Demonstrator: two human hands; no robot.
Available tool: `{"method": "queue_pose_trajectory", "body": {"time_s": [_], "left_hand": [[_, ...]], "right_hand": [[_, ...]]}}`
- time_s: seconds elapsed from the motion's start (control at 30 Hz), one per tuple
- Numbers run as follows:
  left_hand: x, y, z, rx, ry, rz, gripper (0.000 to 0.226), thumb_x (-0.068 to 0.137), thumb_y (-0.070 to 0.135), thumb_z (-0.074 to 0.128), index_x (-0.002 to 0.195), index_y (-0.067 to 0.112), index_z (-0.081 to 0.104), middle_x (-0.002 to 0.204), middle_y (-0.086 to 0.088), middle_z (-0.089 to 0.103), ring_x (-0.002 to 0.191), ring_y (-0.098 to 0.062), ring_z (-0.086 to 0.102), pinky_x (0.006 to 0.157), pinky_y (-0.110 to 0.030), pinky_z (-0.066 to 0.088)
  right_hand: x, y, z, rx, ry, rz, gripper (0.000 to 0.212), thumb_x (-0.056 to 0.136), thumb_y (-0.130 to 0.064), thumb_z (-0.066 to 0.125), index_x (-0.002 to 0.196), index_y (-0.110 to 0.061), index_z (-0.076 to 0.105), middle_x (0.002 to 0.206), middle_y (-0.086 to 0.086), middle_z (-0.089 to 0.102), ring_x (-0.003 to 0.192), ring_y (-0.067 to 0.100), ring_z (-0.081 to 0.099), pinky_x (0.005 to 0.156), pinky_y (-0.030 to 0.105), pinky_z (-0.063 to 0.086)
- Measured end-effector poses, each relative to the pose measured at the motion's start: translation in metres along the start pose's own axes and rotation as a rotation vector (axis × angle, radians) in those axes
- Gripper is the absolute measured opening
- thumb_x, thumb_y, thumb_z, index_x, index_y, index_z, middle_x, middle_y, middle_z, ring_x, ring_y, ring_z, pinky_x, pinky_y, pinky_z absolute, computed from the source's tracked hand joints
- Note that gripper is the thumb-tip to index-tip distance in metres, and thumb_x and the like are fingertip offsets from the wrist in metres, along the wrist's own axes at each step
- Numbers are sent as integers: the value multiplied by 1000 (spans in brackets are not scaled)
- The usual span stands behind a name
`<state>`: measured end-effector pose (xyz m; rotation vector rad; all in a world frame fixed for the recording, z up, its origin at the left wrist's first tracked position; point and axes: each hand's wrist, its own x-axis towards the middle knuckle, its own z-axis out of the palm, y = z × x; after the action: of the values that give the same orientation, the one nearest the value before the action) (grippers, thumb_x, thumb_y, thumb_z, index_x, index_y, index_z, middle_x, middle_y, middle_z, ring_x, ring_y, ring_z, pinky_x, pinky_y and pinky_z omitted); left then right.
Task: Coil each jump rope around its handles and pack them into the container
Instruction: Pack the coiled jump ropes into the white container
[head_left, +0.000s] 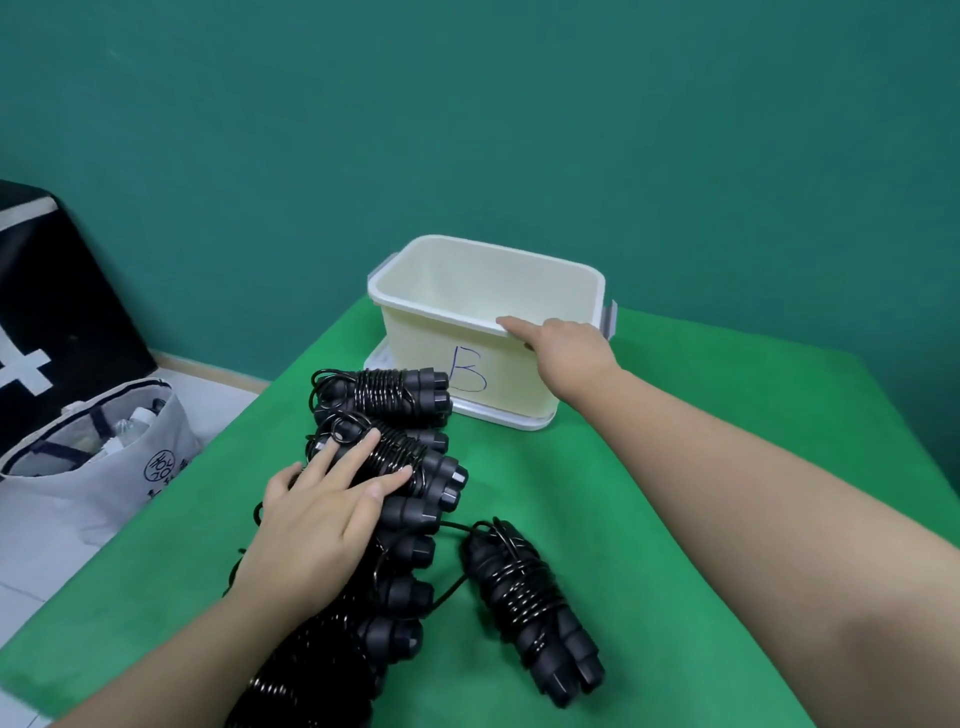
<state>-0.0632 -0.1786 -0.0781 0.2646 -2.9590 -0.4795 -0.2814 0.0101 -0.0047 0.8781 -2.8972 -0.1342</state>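
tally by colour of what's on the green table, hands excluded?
Black: 1 row of coiled jump ropes under the left hand, bundles too overlapped to count, plus 1 separate coiled rope.
Cream: 1 container, right hand on its rim.
White: 1 lid beneath it.
Total: 4 items.

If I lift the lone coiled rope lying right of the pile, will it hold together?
Probably mostly. The coiled jump rope looks tightly wound around its stiff paired handles, so it should lift as one bundle. A loose cord end trails toward the pile and may snag or unwind.
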Motion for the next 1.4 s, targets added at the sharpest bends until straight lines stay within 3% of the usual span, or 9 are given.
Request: {"method": "queue_pose_trajectory", "body": {"time_s": [0.33,0.5,0.7,0.83,0.93,1.17,1.27,1.33,1.4], "left_hand": [[-1,4,-2,143,-52,36,78,76,59,-19,134,59,32,156,20,4,146,-14,7,110,-40,11],[-2,8,-4,188,-98,27,75,78,60,-19,138,58,26,157,17,0,146,-17,6,110,-43,13],[-4,15,-6,225,-149,-6,60,91,53,-3,143,48,26,159,10,6,147,-20,5,114,-48,11],[-3,14,-6,215,-92,17,58,93,53,8,138,41,41,156,7,23,146,-20,12,114,-45,14],[-4,13,-4,184,-48,68,47,95,48,25,133,36,50,152,5,33,142,-20,23,112,-47,19],[-20,7,-12,174,-62,159,33,92,37,49,124,34,60,139,13,48,127,-14,45,100,-42,38],[-30,-8,-13,136,-66,199,21,85,37,63,104,44,64,129,11,57,119,-16,53,95,-46,43],[-32,-28,-6,98,-36,241,16,78,51,64,86,61,54,118,14,61,111,-17,58,90,-48,47],[-40,-39,-9,87,-61,261,22,68,80,47,87,70,46,109,19,59,107,-15,58,87,-46,49]], "right_hand": [[-150,75,-9,-74,-98,276,83,86,7,31,152,-38,7,91,6,40,75,26,43,67,35,32],[-227,90,-8,-40,-145,452,86,86,4,39,152,-35,1,102,10,50,79,26,41,67,36,33],[-291,90,-27,70,-140,620,71,86,3,32,150,-20,13,70,0,35,62,19,40,49,29,27],[-316,73,-34,96,-125,681,32,86,-3,37,116,-11,42,70,-1,37,66,21,44,46,28,25],[-320,60,-34,178,-131,751,4,88,-9,43,87,-12,43,70,-2,38,76,24,48,47,26,26],[-330,56,-33,228,-103,761,22,85,6,46,94,-9,32,68,-1,35,55,12,33,45,25,22],[-343,56,-33,141,-23,696,28,82,7,42,96,-12,27,67,-2,34,53,12,30,45,27,19],[-351,57,-31,103,12,623,32,81,8,40,101,-15,28,67,-4,33,53,14,31,45,28,19],[-356,57,-34,69,52,553,42,80,8,39,114,-17,36,67,-5,33,57,19,37,45,28,19]]}}
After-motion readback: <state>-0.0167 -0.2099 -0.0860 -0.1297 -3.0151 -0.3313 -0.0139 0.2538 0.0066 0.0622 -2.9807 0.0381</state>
